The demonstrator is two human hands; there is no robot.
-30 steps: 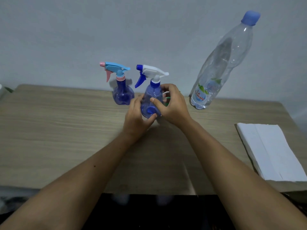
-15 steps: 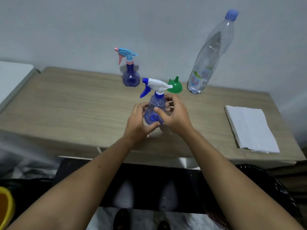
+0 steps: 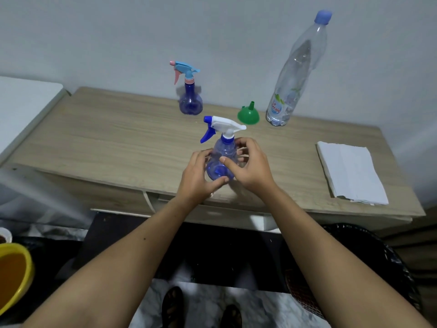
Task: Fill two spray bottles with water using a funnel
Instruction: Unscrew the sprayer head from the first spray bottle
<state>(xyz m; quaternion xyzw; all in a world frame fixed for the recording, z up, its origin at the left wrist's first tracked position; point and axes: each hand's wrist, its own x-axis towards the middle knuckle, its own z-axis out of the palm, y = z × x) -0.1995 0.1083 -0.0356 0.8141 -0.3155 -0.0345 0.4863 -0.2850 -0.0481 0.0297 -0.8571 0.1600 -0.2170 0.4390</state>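
Both hands clasp the near spray bottle upright at the table's front edge: left hand low, right hand nearer the white trigger cap above.

The only readable text is on the label of the tall clear water bottle standing at the back of the table: "Le" above a partly hidden word ending "…erale", in blue letters. Nothing else carries legible writing.
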